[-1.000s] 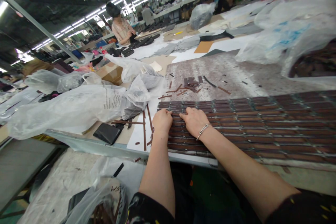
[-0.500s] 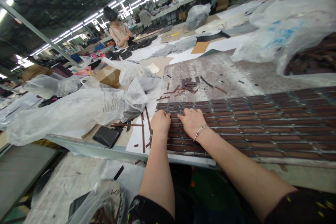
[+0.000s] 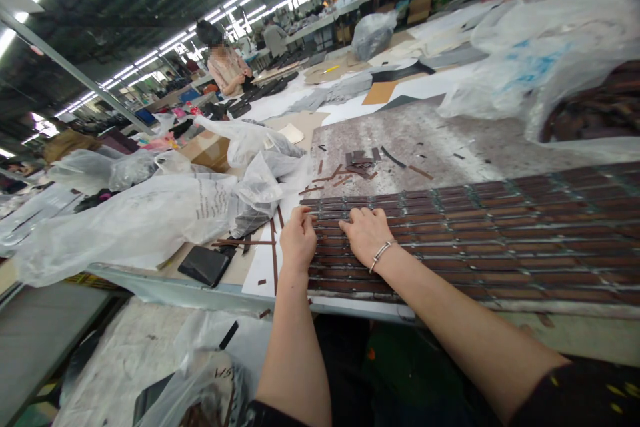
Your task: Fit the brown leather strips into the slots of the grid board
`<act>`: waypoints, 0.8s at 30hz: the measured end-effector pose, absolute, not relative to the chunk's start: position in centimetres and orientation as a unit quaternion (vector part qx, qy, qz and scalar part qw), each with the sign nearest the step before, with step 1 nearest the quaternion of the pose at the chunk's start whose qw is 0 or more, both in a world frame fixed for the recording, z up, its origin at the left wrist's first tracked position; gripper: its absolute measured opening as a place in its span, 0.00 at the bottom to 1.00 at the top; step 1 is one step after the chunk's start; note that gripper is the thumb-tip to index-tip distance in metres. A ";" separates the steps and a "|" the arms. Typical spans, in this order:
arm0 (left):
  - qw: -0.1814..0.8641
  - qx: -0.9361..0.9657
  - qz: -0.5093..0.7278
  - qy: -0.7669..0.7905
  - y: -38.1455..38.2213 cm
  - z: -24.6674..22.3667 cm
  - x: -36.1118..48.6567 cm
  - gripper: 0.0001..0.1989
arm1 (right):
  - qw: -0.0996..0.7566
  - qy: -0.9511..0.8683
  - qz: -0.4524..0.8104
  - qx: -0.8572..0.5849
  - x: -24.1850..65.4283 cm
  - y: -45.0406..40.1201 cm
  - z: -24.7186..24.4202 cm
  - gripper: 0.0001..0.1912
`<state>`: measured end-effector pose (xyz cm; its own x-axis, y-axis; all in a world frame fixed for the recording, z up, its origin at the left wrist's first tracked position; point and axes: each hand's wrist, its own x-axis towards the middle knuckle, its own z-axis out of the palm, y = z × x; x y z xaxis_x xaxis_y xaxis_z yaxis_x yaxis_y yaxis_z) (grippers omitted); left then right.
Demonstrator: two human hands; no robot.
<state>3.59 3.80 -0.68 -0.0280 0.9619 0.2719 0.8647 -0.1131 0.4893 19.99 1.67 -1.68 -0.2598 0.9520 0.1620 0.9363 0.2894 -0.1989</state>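
Note:
Rows of dark brown strips (image 3: 465, 240), flat and leather-like, lie side by side across the table. At their left ends is my left hand (image 3: 299, 240), closed in a pinch at the end of one strip; the fingertips are partly hidden. My right hand (image 3: 369, 233), with a silver bracelet at its wrist, rests palm down on the rows, a short way to the right. Its thumb side stretches out toward the left hand, and the other fingers bend down onto the strips. Beyond the rows, loose brown offcuts (image 3: 363, 160) are scattered on a worn grey-brown board (image 3: 450, 140).
Clear plastic bags (image 3: 135, 213) crowd the left side, beside a black flat item (image 3: 204, 265). A large bag (image 3: 540, 67) of brown pieces stands at the right. The table edge (image 3: 200, 290) runs in front of me. A person (image 3: 229, 70) stands across the table.
My left hand has moved a little to the left, away from my right hand, baring more of the strip ends. My right hand has stayed in nearly the same place.

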 end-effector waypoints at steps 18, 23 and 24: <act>0.147 0.672 0.211 0.694 3.2 -0.9 5.5 0.21 | 0.203 -0.743 0.061 -0.635 22.4 1.4 -0.8 0.23; 0.148 0.649 0.219 0.713 2.8 -0.6 6.1 0.21 | 0.148 -0.792 0.036 -0.592 20.8 0.7 -0.9 0.21; 0.145 0.648 0.210 0.717 2.5 -0.4 6.3 0.21 | 0.144 -0.794 0.042 -0.589 20.6 0.4 -0.8 0.20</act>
